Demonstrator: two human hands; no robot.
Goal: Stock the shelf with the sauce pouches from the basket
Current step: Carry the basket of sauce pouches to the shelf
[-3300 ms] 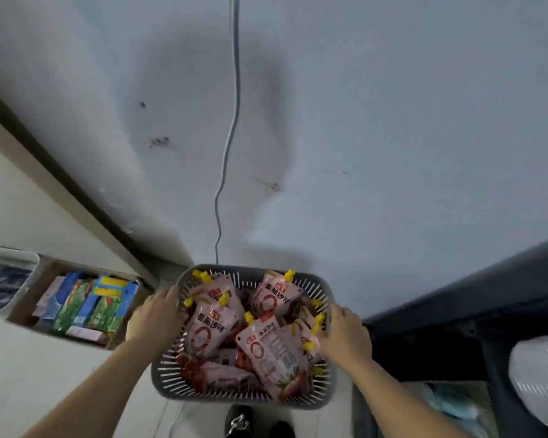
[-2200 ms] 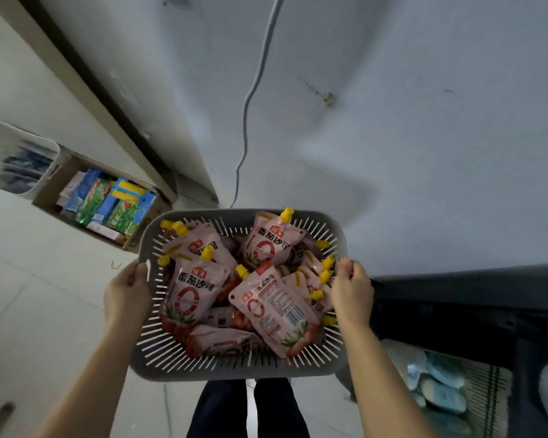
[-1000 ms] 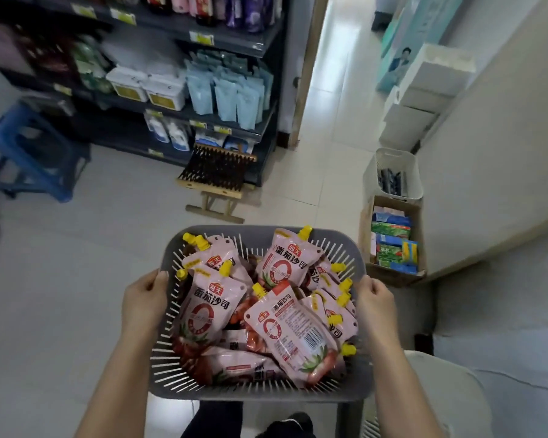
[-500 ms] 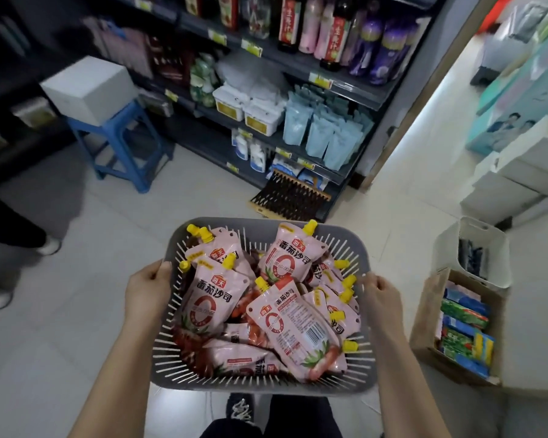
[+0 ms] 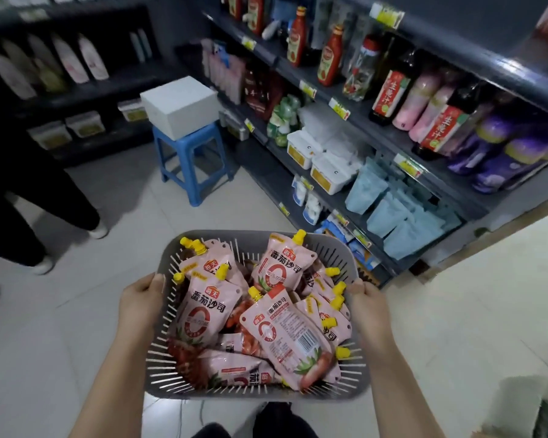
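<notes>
A grey slotted basket point(image 5: 345, 393) hangs in front of me at waist height, carried by both sides. My left hand point(image 5: 140, 300) grips its left rim and my right hand point(image 5: 366, 303) grips its right rim. Inside lie several pink sauce pouches point(image 5: 204, 311) with yellow caps, piled loosely; one point(image 5: 287, 338) lies back side up with its barcode showing. The dark shelf point(image 5: 355, 121) stands ahead and to the right, with red sauce bottles point(image 5: 329, 56) on an upper level.
A blue stool point(image 5: 190, 159) with a white box point(image 5: 179, 105) on it stands by the shelf's left end. A person's dark legs point(image 5: 29, 197) are at the left. Another shelf point(image 5: 70, 74) with bottles runs along the back left. Pale tiled floor lies between.
The view has swung from a bare wall round to the shop shelves, which are now closer. Both hands have kept their hold on the basket throughout.
</notes>
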